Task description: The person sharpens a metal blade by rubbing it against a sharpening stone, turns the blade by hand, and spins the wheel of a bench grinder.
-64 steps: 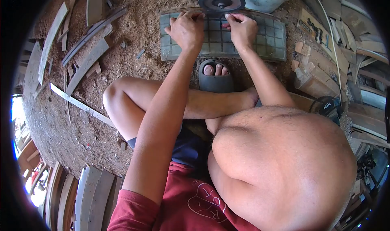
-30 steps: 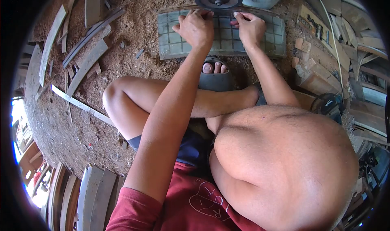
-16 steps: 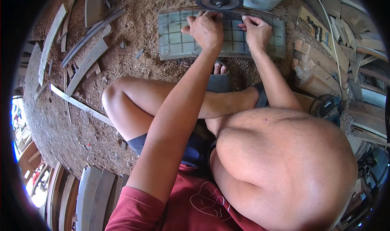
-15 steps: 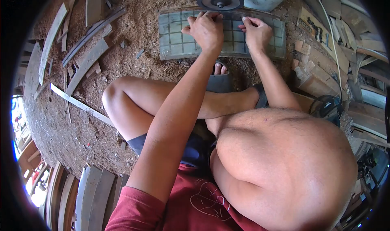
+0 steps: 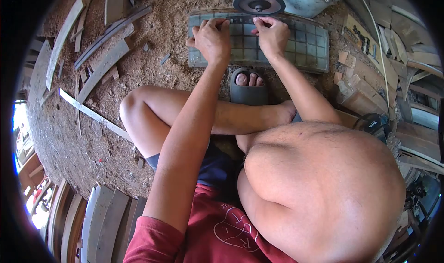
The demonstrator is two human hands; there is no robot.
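Right hand (image 5: 274,37) is near the round disc (image 5: 245,5)

1. Up top, the dark grey round disc (image 5: 244,4) looks matt and faintly abrasive around a shinier, metallic hub (image 5: 259,9).
2. Below it, the greenish, dark-gridded rectangular panel (image 5: 303,45) shows a smooth face with a dull sheen; glass or plastic, hard to call!
3. Over to the pale, rounded bucket (image 5: 300,2): scuffed, stained, its material unclear.
4. Down goes the brown, littered ground (image 5: 159,41), all rough, crumbly shavings.
5. Here's the curved grey-brown board (image 5: 105,71), dry matt wood.
6. The dark grey open-toed sandal (image 5: 248,96)? Matt, rubbery.
7. And the maroon printed shirt (image 5: 203,217): soft, matt, creased cloth!
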